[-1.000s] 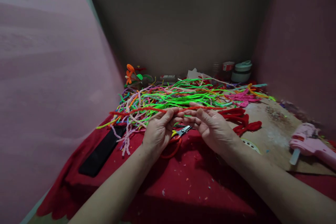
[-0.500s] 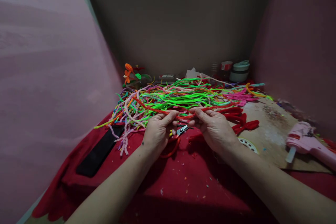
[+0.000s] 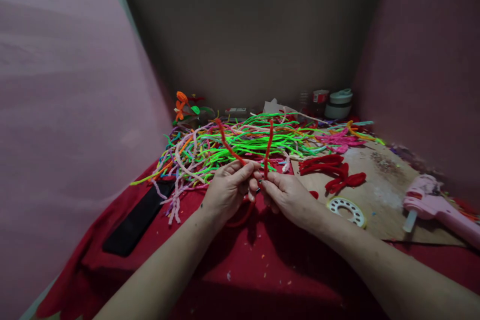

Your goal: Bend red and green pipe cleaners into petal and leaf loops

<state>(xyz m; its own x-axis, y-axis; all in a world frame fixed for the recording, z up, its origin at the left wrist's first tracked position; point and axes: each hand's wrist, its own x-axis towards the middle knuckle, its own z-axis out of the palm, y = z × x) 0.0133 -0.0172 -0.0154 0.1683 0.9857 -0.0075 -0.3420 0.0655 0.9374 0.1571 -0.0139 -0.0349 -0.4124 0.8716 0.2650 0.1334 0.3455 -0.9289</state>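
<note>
A red pipe cleaner (image 3: 227, 143) is held between my two hands, its two ends standing up apart from each other. My left hand (image 3: 233, 184) pinches it on the left with thumb and fingers. My right hand (image 3: 280, 191) grips the other side, the fingertips of both hands close together. The bend between them is hidden by my fingers. Below my hands, the red-orange handle of a pair of scissors (image 3: 243, 217) shows on the red cloth (image 3: 240, 255). Just beyond lies a big heap of green, pink and other coloured pipe cleaners (image 3: 258, 142).
On the left lies a black flat object (image 3: 137, 222). A board (image 3: 382, 200) on the right bears red pipe-cleaner loops (image 3: 328, 167), a white spool (image 3: 347, 211) and a pink glue gun (image 3: 431, 197). At the back stand orange flowers (image 3: 180, 105) and a lidded container (image 3: 339, 104).
My hands have drawn closer together. The red pipe cleaner, stretched sideways before, is now bent with both ends pointing up. The scissors are more covered by my hands.
</note>
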